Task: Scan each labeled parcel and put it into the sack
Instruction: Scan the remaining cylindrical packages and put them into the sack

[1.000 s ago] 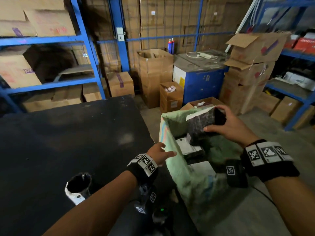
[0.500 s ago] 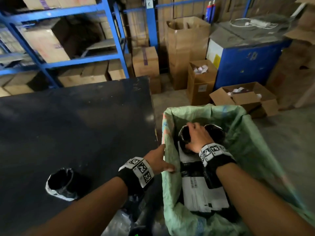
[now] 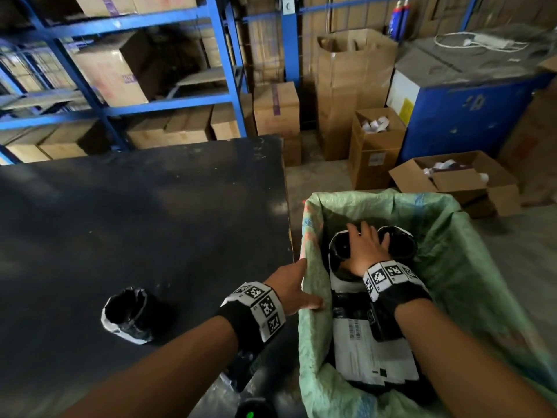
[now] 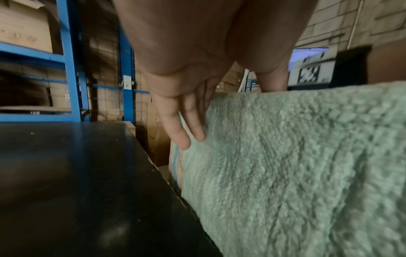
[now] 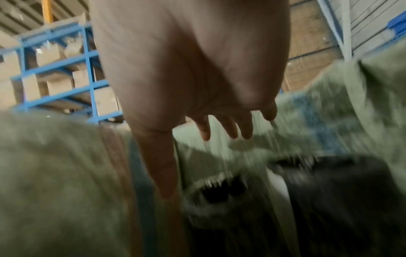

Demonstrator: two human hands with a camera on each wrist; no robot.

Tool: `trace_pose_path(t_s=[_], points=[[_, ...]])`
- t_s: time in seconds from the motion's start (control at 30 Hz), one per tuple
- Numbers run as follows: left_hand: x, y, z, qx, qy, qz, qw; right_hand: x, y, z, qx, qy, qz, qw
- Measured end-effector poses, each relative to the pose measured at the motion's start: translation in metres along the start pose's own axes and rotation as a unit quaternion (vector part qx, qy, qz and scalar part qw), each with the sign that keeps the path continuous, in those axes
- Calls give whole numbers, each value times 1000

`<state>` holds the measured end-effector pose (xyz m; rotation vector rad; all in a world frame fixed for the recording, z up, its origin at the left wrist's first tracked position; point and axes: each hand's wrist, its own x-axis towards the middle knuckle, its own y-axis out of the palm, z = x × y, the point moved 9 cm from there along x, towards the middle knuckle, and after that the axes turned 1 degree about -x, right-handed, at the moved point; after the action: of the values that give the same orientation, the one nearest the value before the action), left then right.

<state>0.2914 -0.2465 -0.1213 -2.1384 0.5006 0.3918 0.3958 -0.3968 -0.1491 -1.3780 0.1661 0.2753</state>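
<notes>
green woven sack (image 3: 446,267) open beside table, black labeled parcels (image 3: 373,351) inside, one black parcel (image 3: 129,315) on table

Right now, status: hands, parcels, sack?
Left hand pinches the sack rim, thumb inside. Right hand open inside the sack, over black parcels. One black parcel still on the table. Nothing blocking.

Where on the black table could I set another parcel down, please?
The black table is bare from the blue shelving down to the black-wrapped parcel near its front edge. The green sack is crowded with parcels, and the right hand is in it.
</notes>
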Motion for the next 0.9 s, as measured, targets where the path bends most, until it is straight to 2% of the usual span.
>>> trace_pose_path(t_s=[0.1, 0.23, 0.33, 0.43, 0.5, 0.63, 0.8, 0.9], points=[[-11, -8, -7, 44, 34, -28, 998, -21, -33, 8, 24, -4, -26, 999], [-34, -20, -4, 70, 45, -34, 996, -60, -84, 31, 66, -19, -63, 996], [-56, -23, 18, 65, 42, -12, 997, -97, -117, 63, 123, -68, -135, 981], [-85, -15, 55, 95, 29, 35, 994, -128, -124, 106, 136, -99, -177, 970], [-107, -8, 87, 116, 18, 55, 992, -141, -108, 138, 134, -108, -154, 973], [-152, -12, 174, 121, -20, 60, 991, -161, -49, 210, 97, -120, -47, 987], [-205, -24, 300, 83, -84, 36, 992, -169, 30, 301, 45, -129, 74, 988], [-231, -28, 362, 67, -123, -2, 990, -168, 65, 349, 38, -132, 91, 986]])
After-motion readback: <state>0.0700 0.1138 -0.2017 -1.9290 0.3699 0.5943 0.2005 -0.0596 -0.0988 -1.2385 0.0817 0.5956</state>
